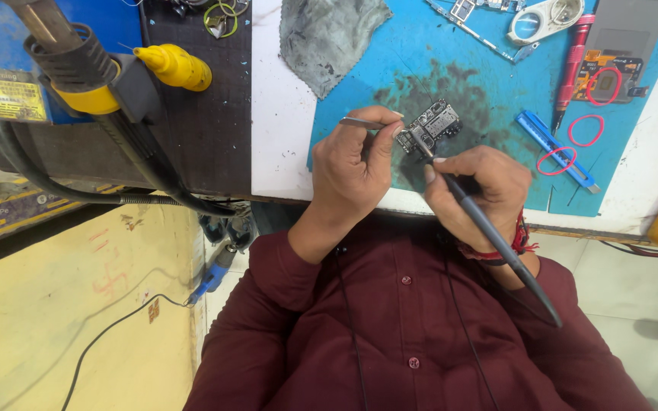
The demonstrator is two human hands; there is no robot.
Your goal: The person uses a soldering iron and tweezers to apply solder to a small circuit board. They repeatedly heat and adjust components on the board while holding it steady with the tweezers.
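Down on the blue work mat [420, 46], both hands are busy over a small phone circuit board [429, 126], which lies on a dark, sooty patch of the mat near the front edge of the table [279, 129]. The left hand [352, 169] has thumb and forefinger pinched together on a pair of slim metal tweezers [361, 122], with a fingertip just touching the board's left end. The right hand [475, 186] is closed on a dark grey soldering pen [496, 240], held like a pencil, its tip resting at the board's near edge.

No real containers show here; things lie loose on the mat. A grey cloth [329, 38] is crumpled at the mat's upper left corner. To the right lies a blue utility knife [557, 151], with red rubber bands [586, 131] around and beside it, and a red screwdriver [570, 68] above. A white magnifier [546, 19] sits at the top, next to a grey phone back panel [622, 53].

As for labels, a yellow rectangular sticker [3, 97] with dark print sits on a blue unit at far left, beside a hot-air handle [78, 65] in its yellow-ringed holder. A yellow squeeze-bottle nozzle [175, 67] lies on the dark surface next to it.
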